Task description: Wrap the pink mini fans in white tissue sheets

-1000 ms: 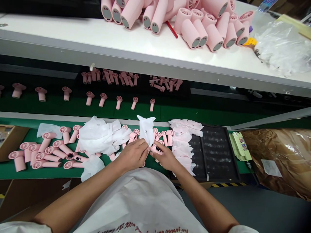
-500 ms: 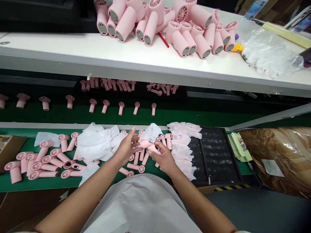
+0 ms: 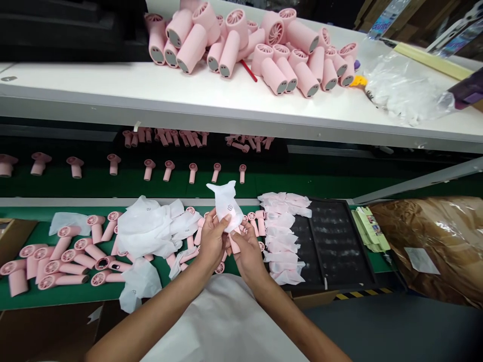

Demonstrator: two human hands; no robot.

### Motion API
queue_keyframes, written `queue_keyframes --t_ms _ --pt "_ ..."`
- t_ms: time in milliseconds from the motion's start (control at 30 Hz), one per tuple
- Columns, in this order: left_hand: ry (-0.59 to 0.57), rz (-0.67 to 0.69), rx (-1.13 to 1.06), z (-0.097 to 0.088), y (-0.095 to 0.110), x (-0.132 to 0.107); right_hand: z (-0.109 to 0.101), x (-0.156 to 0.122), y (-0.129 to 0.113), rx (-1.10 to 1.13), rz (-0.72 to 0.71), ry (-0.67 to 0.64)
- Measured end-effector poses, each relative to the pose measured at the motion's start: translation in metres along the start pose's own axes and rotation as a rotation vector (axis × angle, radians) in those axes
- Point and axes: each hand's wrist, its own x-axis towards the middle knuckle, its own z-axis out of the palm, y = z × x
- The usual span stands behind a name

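Between my hands is a pink handheld fan, its head end inside a white translucent bag and its handle sticking out below. My left hand pinches the bag and fan from the left, thumb on the front. On the right, my right hand has its fingers closed round the handle. Loose pink fans lie on the green bench around both hands. A heap of white bags lies to the left. Bagged fans are stacked in a column to the right, on a black tray.
Above is a white shelf bearing many pink fans and a clear plastic bag. Behind the bench, a row of fans stands on a green belt. Right of the tray are green leaflets and a large brown wrapped bundle.
My left hand has closed in from open onto the bag and fan. The fan has turned upright, with the bag now pointing up over its head. The view has shifted slightly.
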Motion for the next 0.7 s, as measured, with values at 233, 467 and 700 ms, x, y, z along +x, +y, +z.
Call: queue_keyframes --t_ms 233,467,700 --pt "-0.216 -0.199 0.002 -0.017 0.009 0.002 -0.003 0.000 -0.015 -0.116 -0.117 -0.122" --pt "-0.153 -0.026 -0.007 -0.014 0.037 0.021 -0.003 -0.007 -0.016 -0.213 -0.043 -0.250" --pt "0.042 0.184 -0.011 -0.002 0.047 0.020 -0.001 -0.016 -0.010 -0.344 -0.004 -0.198"
